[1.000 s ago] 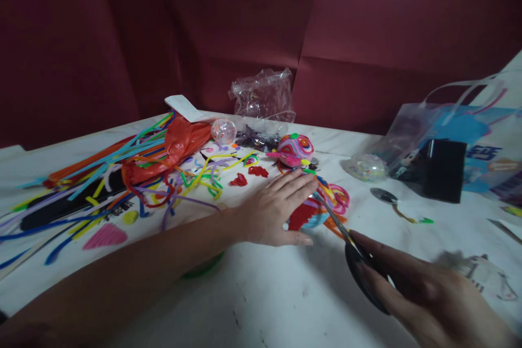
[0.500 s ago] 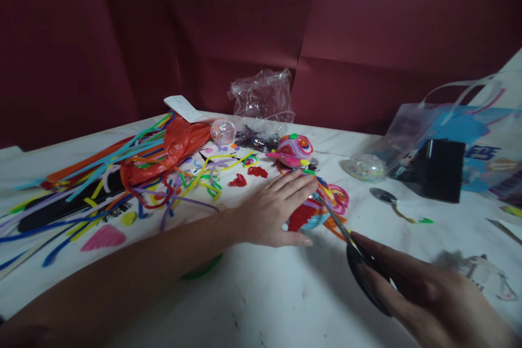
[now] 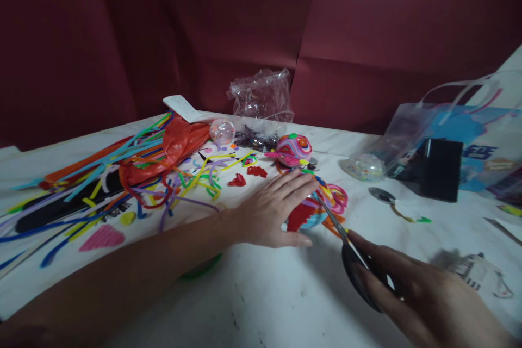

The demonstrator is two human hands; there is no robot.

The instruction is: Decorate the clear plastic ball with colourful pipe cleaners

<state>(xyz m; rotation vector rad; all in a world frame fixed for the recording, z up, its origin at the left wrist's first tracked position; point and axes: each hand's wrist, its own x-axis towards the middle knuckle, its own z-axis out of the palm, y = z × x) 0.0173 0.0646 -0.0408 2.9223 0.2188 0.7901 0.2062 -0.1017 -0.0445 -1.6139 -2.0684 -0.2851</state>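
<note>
My left hand (image 3: pixel 279 209) lies with its palm down and fingers stretched out over a colourful craft piece (image 3: pixel 299 219). Red and light-blue patches of that piece show below the fingers, and looped pink, orange and blue strands (image 3: pixel 336 197) stick out on its right. The palm hides the rest. In my right hand (image 3: pixel 411 277) is a pair of black-handled scissors (image 3: pixel 338 225), fingers wrapped round the grips. The blade tips touch or nearly touch the strands beside my left fingertips. Just beyond stands a round pink ball (image 3: pixel 293 150) covered in coloured swirls.
Pipe cleaners (image 3: pixel 118 157) and a red plastic bag (image 3: pixel 181 141) spread over the left side. Behind are a clear ball (image 3: pixel 222 132) and a clear bag (image 3: pixel 263 98). To the right stand a black box-like object (image 3: pixel 441 170), a clear dome (image 3: pixel 367 167) and a blue bag (image 3: pixel 485 136).
My right hand and the scissor handles have shifted slightly to the left. My left hand stays flat in the same place.
</note>
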